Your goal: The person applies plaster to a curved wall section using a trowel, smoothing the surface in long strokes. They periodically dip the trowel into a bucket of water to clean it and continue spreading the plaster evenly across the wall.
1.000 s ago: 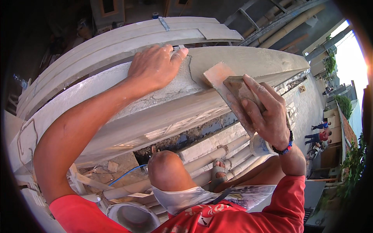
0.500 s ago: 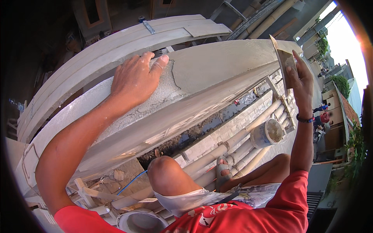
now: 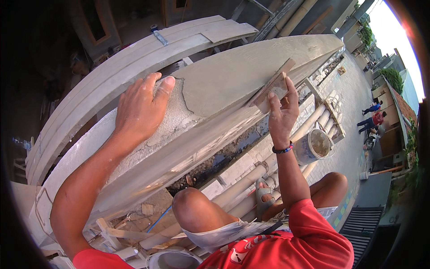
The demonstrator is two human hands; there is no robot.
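My right hand (image 3: 283,110) grips a flat plastering float (image 3: 274,89), with thumb and fingers closed around its back. The float sits tilted along the front upper edge of a long curved concrete ledge (image 3: 156,150). Smooth wet grey mortar (image 3: 224,74) coats the right part of the ledge's top, ending in a ragged border near my left hand. That left hand (image 3: 141,107) lies on the rough, uncoated stretch, its fingers loosely spread and curled toward the far edge, holding nothing. The float's working face is hidden from view.
Pale stepped slabs (image 3: 192,40) curve behind the ledge. Below run a dark wet ditch (image 3: 215,163) and bamboo poles (image 3: 242,183). A mortar bucket (image 3: 313,145) stands at right, and another bucket (image 3: 174,260) near my lap. Two people (image 3: 375,116) are farther off on the paving.
My right hand has brought the float left and nearer, from the ledge's far right end to its front edge. My left hand stays on the rough stretch; the view has shifted slightly.
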